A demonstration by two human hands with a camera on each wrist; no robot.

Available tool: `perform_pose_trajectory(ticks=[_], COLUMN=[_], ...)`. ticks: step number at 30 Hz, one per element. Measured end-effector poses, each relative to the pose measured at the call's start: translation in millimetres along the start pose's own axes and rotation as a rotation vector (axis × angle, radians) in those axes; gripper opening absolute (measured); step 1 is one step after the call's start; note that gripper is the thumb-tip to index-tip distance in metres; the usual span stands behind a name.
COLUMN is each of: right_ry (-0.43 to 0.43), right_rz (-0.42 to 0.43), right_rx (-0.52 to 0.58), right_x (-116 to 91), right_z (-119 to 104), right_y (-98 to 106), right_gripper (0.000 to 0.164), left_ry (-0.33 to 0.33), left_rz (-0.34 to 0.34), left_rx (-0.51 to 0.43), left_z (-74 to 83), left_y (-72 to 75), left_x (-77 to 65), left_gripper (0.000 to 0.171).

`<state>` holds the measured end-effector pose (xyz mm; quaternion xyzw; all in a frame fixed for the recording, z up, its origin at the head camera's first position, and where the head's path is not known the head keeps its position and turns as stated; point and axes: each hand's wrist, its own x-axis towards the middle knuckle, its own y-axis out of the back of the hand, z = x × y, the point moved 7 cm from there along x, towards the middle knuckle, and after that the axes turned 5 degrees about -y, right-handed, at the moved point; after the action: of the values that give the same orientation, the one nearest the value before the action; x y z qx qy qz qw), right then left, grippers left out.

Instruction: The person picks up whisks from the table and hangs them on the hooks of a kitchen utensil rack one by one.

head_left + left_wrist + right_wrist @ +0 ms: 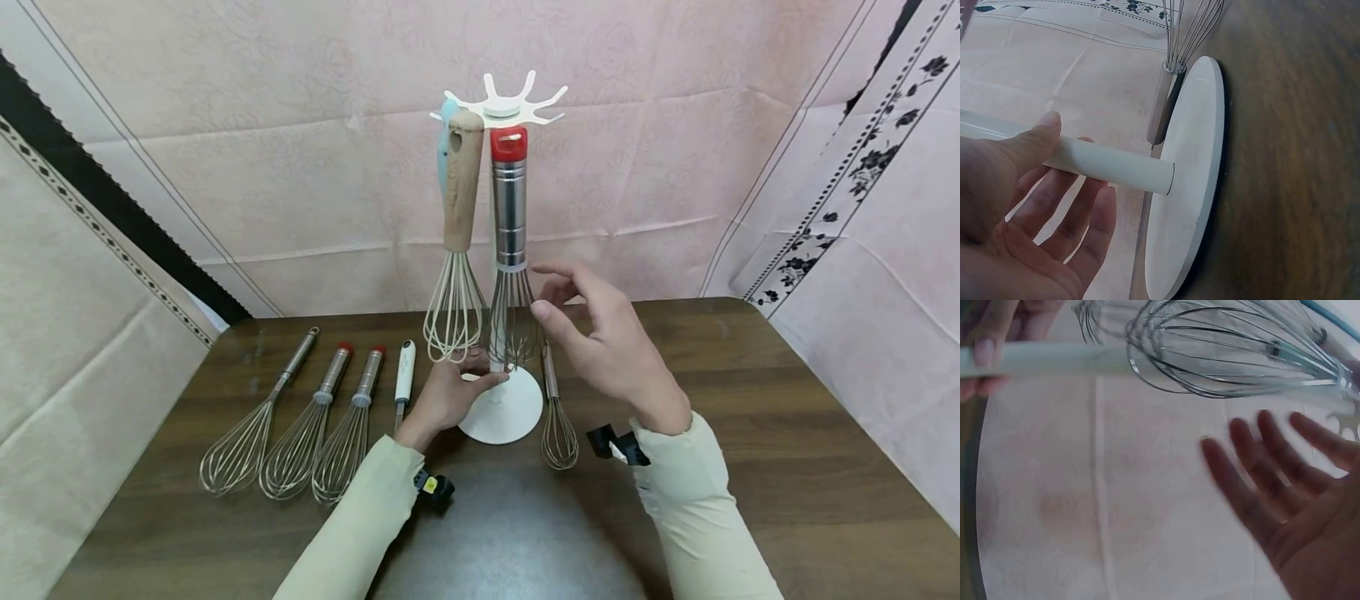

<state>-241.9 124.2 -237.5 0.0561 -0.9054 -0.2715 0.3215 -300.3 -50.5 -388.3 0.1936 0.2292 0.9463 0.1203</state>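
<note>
A white rack [501,406] with a round base, a slim pole and a star-shaped top stands upright on the table. Low on its pole, my left hand [450,396] grips it; in the left wrist view the thumb and curled fingers wrap the white pole [1110,164]. From the top hang a wooden-handled whisk [463,183], a steel whisk with a red cap [512,208] and a light blue item [444,150] mostly hidden behind the wooden handle. Just right of the red-capped whisk's wires, my right hand [607,342] is held with fingers spread, holding nothing.
To the left lie a steel whisk [277,387] and two red-ended whisks [325,396], [366,387]. A white-handled utensil [405,371] lies partly hidden by the left arm. Right of the base lies a small whisk [555,408]. Pink cloth [300,167] hangs behind the table.
</note>
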Motion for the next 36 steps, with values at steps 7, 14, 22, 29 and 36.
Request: perform_pose_trajectory(ticks=[7,14,22,29,36], right_ry=[-0.216,-0.453,-0.638,-0.766,-0.843], right_rz=[-0.055,-0.16,-0.418,-0.573,-0.612], right_rx=[-0.15,-0.177,-0.228,-0.262,-0.233], right_x=[-4,-13,-27,-41,-53], right_z=[35,75,110,129,141], right_y=[10,7,-20,-43,-62], right_gripper=[0.032,0.036,0.033,0.05,0.052], left_ry=[0.018,0.078,0.069,0.011,0.023], left_rz=[0.005,0.02,0.012,0.007,0.012], left_rx=[-0.02,0.009,-0.002,-0.013,-0.001], left_z=[-3.1,-5.2,-5.0,-3.4,-5.7], left_y=[0.2,1.7,0.4,-1.0,-1.2], left_x=[-0.6,-4.1,-3.4,-0.3,-0.8], left_gripper=[0.015,0.012,0.016,0.016,0.016])
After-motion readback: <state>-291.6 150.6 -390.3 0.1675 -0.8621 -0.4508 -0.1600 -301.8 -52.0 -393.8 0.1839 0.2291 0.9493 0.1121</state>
